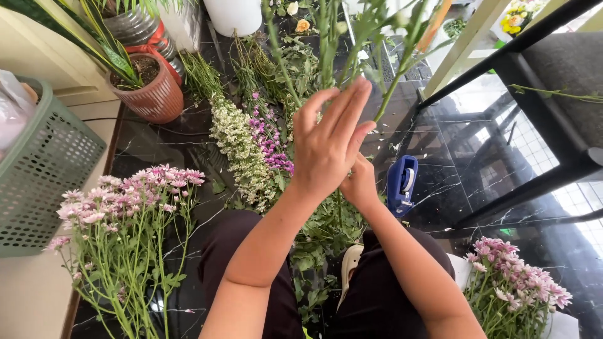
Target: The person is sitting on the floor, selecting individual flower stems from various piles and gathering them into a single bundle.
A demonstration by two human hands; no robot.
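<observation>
Green stems (333,37) were gathered in your right hand (360,185), closed around them at centre frame, your left hand (328,147) open and flat against them, while pink chrysanthemums (129,194) at lower left lay unused.

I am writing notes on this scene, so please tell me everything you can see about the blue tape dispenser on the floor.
The small blue plastic tape dispenser has a rounded body with a pale roll or wheel showing in its open top. It sits on the glossy black marble-patterned floor, just right of the person's right hand, beside a black metal frame leg. Neither hand touches it; the right hand's wrist partly overlaps its left edge in view. Loose green leaves lie near it.
</observation>
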